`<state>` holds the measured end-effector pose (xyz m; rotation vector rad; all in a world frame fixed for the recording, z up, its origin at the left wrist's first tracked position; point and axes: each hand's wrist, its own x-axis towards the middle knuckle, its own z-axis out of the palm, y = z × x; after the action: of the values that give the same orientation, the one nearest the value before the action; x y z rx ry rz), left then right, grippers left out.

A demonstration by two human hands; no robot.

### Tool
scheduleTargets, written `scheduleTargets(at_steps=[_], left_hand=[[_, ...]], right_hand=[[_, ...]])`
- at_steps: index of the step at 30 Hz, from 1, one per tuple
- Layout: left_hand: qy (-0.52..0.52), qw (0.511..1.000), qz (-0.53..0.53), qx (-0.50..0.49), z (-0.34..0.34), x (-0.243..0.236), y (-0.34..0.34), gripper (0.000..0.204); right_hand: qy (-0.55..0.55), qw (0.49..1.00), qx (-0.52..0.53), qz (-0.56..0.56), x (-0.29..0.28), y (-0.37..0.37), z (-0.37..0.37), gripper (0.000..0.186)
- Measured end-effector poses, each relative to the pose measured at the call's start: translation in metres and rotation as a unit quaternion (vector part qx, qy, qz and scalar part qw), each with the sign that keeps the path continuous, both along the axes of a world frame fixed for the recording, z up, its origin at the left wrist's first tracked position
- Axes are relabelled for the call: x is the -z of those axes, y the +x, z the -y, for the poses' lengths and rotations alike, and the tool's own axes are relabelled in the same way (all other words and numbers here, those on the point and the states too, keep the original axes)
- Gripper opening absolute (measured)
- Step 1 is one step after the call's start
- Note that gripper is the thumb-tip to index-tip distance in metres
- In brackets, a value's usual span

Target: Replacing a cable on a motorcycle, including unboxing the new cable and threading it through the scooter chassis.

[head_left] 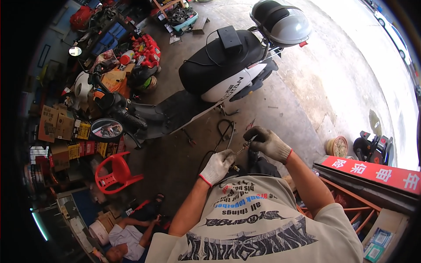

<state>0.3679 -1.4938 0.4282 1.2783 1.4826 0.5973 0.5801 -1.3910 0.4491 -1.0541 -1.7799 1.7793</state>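
Observation:
Both my hands wear whitish work gloves with red cuffs and dark-stained fingertips. My left hand (219, 166) is closed around a small metal piece with a slim silver rod (231, 136) rising beside the fingers and a brass-coloured fitting (236, 168) below them. Between the hands lies a short, spring-like metal coil (241, 150). The fingers of my right hand (272, 144) are pinched at its upper end, and their exact grip is too small to make out. A black hose (222, 126) loops on the floor just beyond my left hand.
A white-and-black scooter (219, 65) stands ahead, a black box (230, 39) on its seat. To the left are a red plastic chair (117, 173) and stacked cartons (57, 125). Another person (127, 239) is at lower left. A basket (337, 146) and red sign board (368, 173) are right.

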Motion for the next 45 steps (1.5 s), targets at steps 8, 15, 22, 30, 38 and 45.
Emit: scheduleTargets(at_steps=[8,15,22,30,38,45], left_hand=[[0.002,1.0,-0.001,0.008,-0.005,0.003,0.001,0.033],[0.002,1.0,-0.004,0.015,-0.006,0.0,0.002,0.032],[-0.013,1.0,-0.001,0.013,-0.004,0.002,0.004,0.032],[-0.008,1.0,-0.003,0.02,-0.006,0.001,0.004,0.033],[0.008,1.0,0.001,0.007,0.0,0.005,0.008,0.035],[0.001,1.0,0.001,0.016,-0.002,-0.002,0.008,0.036]], right_hand=[[-0.111,0.986,0.024,0.125,-0.014,0.003,-0.006,0.029],[-0.129,0.987,0.041,0.09,-0.014,0.005,-0.005,0.023],[-0.08,0.994,0.015,0.074,0.008,0.01,-0.004,0.026],[-0.128,0.981,0.014,0.146,-0.009,0.008,-0.004,0.022],[-0.032,0.996,-0.018,0.079,0.007,0.012,0.0,0.023],[-0.153,0.985,0.072,0.027,0.004,0.011,0.003,0.021]])
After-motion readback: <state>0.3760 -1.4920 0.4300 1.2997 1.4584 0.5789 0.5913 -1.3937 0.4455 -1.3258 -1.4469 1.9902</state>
